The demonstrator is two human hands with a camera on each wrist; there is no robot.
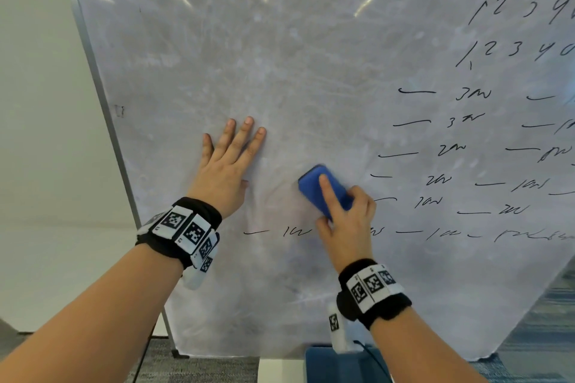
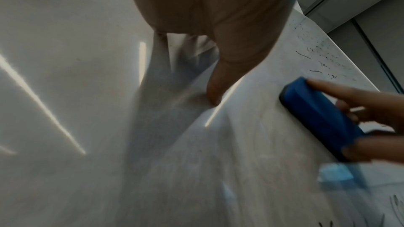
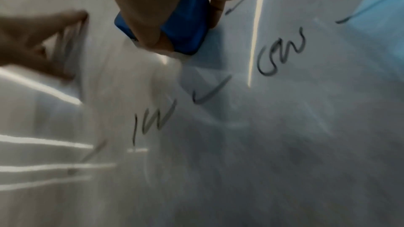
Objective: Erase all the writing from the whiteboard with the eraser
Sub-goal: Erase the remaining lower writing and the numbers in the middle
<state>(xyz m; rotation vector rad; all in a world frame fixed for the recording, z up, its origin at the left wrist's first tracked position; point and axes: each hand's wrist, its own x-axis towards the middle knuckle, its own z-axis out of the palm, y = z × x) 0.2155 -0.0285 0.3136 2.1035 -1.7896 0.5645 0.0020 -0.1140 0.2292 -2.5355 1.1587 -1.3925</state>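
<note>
Against the smudged whiteboard (image 1: 280, 56), right hand (image 1: 345, 218) grips blue eraser (image 1: 314, 180), left hand (image 1: 227, 165) flat.

Left wrist view. The left hand (image 2: 210, 15) fills the upper centre, its thumb tip touching the whiteboard (image 2: 87, 92). At right, the right hand (image 2: 376, 127) grips the blue eraser (image 2: 317, 116), index finger laid along the top, its face against the board. Black writing (image 2: 314, 58) remains beyond the eraser, blurred and unreadable. Bright streaks of reflected light (image 2: 43, 106) cross the smeared grey surface.
</note>
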